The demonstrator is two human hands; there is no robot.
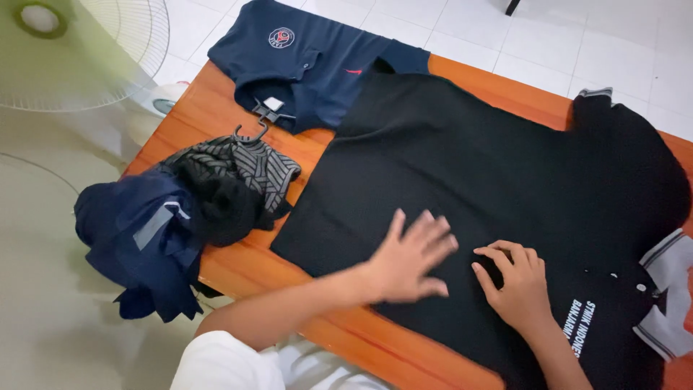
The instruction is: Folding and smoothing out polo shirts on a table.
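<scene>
Pressing my flat, open left hand [408, 256] and loosely curled, empty right hand [516, 282] onto the soft black polo shirt [462, 166], I judge it light, limp, best pinched at hems.

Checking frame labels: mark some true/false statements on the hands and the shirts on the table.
1. Both hands rest on the black polo shirt. True: the left hand lies flat with fingers spread, and the right hand has its fingers curled on the cloth.
2. The black polo shirt hangs on a hanger. False: it lies spread flat on the orange wooden table.
3. A navy polo shirt lies at the far end of the table. True.
4. The heap of dark clothes sits beside the right hand. False: it is at the table's left edge, nearer the left hand.
5. The fan stands on the table. False: it stands beyond the table's left corner.
</scene>
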